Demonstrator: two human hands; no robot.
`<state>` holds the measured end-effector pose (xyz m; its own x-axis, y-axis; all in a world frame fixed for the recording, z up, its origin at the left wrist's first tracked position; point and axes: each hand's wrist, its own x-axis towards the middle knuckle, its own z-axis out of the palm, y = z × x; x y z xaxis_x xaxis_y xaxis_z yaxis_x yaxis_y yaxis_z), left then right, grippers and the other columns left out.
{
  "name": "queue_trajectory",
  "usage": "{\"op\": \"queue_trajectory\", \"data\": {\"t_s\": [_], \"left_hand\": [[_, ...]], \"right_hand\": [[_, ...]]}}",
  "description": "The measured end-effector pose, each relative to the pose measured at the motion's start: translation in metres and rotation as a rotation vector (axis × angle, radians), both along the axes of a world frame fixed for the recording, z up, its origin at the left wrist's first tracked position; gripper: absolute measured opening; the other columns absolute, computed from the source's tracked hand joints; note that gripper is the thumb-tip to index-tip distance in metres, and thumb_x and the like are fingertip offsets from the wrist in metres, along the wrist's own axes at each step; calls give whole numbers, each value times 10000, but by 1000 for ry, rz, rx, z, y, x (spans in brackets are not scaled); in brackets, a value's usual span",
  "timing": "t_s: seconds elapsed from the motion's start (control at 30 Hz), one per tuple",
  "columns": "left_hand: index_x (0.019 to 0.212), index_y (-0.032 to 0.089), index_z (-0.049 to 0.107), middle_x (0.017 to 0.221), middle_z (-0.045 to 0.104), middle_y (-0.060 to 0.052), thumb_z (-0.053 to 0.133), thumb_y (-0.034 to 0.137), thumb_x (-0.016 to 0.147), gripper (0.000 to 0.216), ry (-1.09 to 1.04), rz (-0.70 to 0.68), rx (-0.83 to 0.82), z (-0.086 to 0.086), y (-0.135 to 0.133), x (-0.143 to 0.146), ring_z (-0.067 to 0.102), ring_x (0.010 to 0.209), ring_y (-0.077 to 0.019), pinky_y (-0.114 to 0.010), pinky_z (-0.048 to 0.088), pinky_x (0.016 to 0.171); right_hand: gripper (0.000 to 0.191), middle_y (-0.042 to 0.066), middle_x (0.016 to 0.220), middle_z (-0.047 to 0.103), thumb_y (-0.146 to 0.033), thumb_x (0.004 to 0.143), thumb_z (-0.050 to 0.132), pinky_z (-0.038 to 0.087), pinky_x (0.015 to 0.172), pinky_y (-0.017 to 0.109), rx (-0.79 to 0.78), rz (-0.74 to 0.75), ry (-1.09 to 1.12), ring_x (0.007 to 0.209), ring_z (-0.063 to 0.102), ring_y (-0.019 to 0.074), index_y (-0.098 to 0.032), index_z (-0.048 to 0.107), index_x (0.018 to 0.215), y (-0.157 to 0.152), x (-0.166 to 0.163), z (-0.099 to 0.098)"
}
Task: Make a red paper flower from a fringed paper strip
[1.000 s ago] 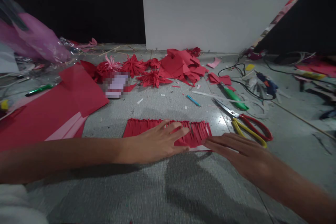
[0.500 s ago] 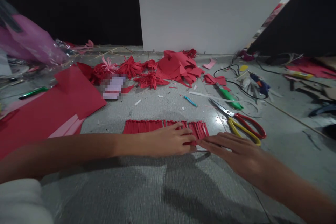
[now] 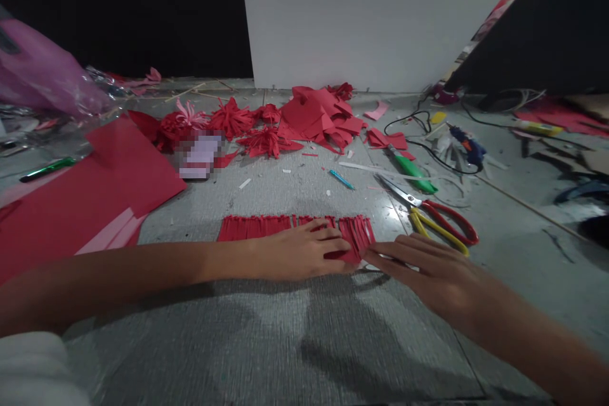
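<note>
A red paper strip [image 3: 254,228] cut into fringe lies on the grey floor, its cut ends pointing away from me. My left hand [image 3: 295,250] rests palm down across it, fingers spread and pressing it flat. At the strip's right end, my right hand [image 3: 428,269] has its fingertips pinched together on the lower corner. A small white strip or edge shows just under those fingertips; what it is I cannot tell. Scissors [image 3: 413,201] with one red and one yellow handle lie open just beyond my right hand.
Red paper pompoms [image 3: 269,139] and red sheets [image 3: 309,115] lie at the back. Large red paper [image 3: 137,168] and a blurred phone-like object [image 3: 202,155] are to the left. A green cutter [image 3: 413,174], blue pen [image 3: 341,179] and glue gun [image 3: 469,146] lie to the right.
The view has shifted slightly. My left hand's fingers have moved a little back from the strip's right end, showing more fringe; my right fingertips remain at that corner.
</note>
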<state>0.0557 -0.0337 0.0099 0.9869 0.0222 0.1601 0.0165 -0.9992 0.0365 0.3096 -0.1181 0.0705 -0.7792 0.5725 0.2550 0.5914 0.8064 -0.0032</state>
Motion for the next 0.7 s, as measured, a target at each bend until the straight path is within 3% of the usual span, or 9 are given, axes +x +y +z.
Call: {"op": "queue_trajectory", "data": {"t_s": [0.33,0.7], "left_hand": [[1383,259,477,1356,525,-97,405,193,1010,385,21,-3,33,1,0,2,498,1253,-247,-462,304,1108],[1329,195,526,1396,524,-89,428,166,990,354,-40,-60,-17,1,2,6,466,1307,-232,-442,330,1119]], "right_hand": [[427,115,1123,707,-17,887,393,576,832,411,8,-3,-51,989,671,228,-150,605,1233,-5,2,4],[402,80,1042,740,-9,904,357,556,823,370,26,-48,-101,913,693,198,-158,648,1139,-8,-1,12]]}}
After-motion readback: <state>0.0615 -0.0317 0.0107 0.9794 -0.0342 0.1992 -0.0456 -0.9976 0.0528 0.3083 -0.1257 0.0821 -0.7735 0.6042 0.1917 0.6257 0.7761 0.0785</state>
